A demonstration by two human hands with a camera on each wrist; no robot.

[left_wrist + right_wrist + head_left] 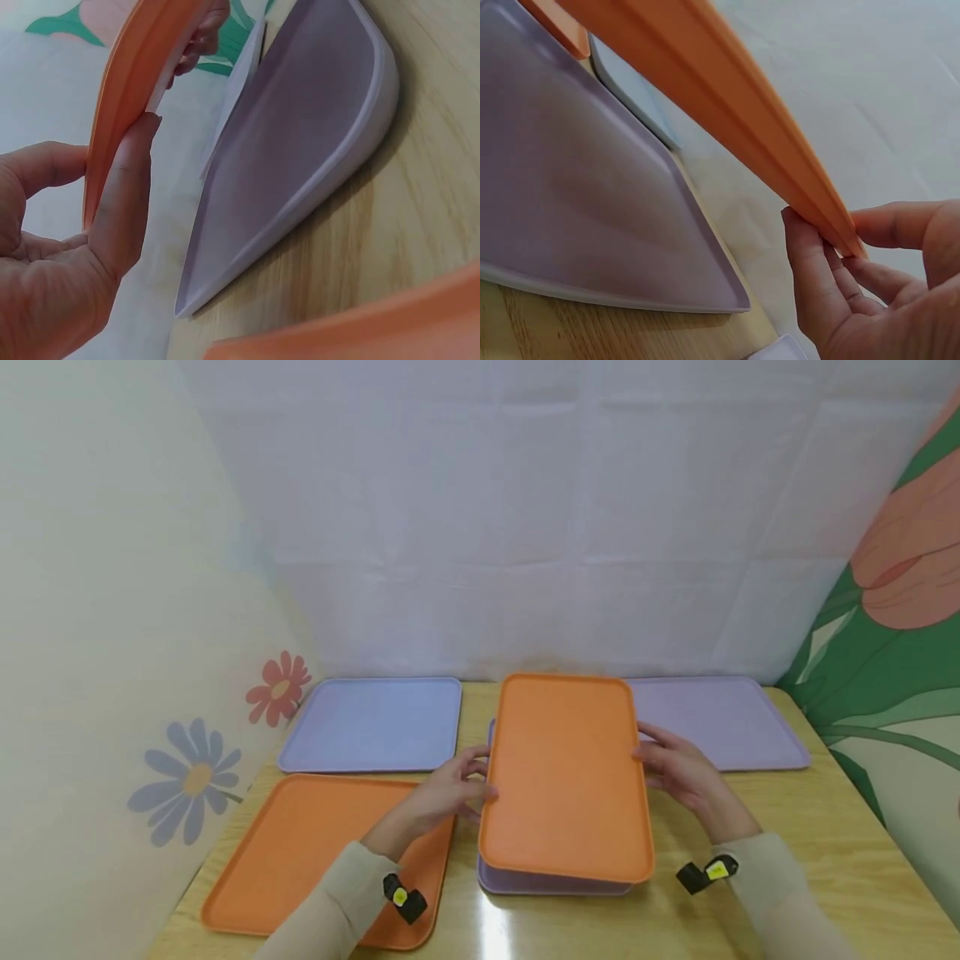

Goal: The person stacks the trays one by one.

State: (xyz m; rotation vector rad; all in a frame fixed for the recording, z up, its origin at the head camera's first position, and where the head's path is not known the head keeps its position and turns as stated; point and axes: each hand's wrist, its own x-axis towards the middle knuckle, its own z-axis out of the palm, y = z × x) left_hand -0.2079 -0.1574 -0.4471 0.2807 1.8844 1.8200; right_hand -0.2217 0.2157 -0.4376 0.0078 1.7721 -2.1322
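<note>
Both hands hold an orange tray [566, 777] by its long side rims, raised and tilted with its near edge lower. At the left rim, my left hand [450, 789] pinches it between thumb and fingers. My right hand [682, 772] grips the opposite rim the same way. Below it a purple tray [525, 883] lies on the table, mostly hidden from the head view. The left wrist view shows a gap between the raised orange tray [135, 82] and the purple tray [300, 127].
On the wooden table [810, 860], a second orange tray [315, 843] lies at the near left, partly under my left forearm. A blue tray [375, 722] sits at the back left, another purple tray [712, 722] at the back right. A white cloth [525, 527] hangs behind.
</note>
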